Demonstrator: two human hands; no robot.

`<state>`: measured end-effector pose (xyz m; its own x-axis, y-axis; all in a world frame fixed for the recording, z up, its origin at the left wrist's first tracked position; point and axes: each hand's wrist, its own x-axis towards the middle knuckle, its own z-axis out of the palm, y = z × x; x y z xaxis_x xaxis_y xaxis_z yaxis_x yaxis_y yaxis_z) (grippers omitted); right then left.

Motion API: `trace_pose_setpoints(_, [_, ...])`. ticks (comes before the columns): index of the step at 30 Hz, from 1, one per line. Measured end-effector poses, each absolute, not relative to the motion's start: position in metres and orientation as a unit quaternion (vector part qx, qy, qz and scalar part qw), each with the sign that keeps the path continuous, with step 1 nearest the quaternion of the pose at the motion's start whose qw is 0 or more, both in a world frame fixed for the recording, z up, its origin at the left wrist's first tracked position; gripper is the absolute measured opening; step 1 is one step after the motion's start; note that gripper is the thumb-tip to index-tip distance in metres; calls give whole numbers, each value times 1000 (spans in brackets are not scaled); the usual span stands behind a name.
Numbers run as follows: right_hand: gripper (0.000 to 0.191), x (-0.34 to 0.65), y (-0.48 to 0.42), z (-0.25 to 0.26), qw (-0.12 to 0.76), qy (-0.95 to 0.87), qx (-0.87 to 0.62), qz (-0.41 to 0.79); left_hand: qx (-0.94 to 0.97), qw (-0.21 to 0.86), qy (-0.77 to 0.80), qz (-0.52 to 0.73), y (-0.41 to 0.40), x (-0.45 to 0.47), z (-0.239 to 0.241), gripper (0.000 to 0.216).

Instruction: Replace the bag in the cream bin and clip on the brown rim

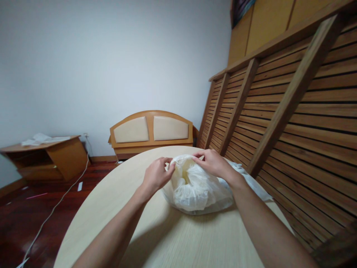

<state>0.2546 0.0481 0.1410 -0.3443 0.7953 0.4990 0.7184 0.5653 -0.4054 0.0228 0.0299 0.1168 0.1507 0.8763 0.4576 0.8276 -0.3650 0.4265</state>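
Note:
A crumpled white plastic bag (195, 190) lies on the round pale wooden table (125, 208), slightly right of centre. My left hand (156, 174) pinches the bag's upper left rim with curled fingers. My right hand (213, 162) grips the upper right rim, fingers closed over the plastic. Both hands hold the bag's mouth apart, and a pale lumpy content shows inside but I cannot make out what it is. More white plastic trails behind my right wrist.
A slatted wooden bed frame (292, 108) leans close along the table's right side. A padded headboard (152, 132) stands against the far wall. A low wooden cabinet (47, 156) with white sheets sits at the left, and a white cable (52, 212) runs across the dark floor.

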Motion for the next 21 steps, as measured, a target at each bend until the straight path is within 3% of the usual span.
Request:
trace_pose_setpoints(8, [25, 244, 36, 149, 345, -842, -412, 50, 811, -11, 443, 382, 26, 25, 118, 36])
trace_pose_setpoints(13, [25, 240, 36, 148, 343, -864, -361, 76, 812, 4, 465, 353, 28, 26, 117, 22])
trace_pose_setpoints(21, [25, 240, 36, 148, 369, -835, -408, 26, 778, -19, 525, 344, 27, 25, 118, 28])
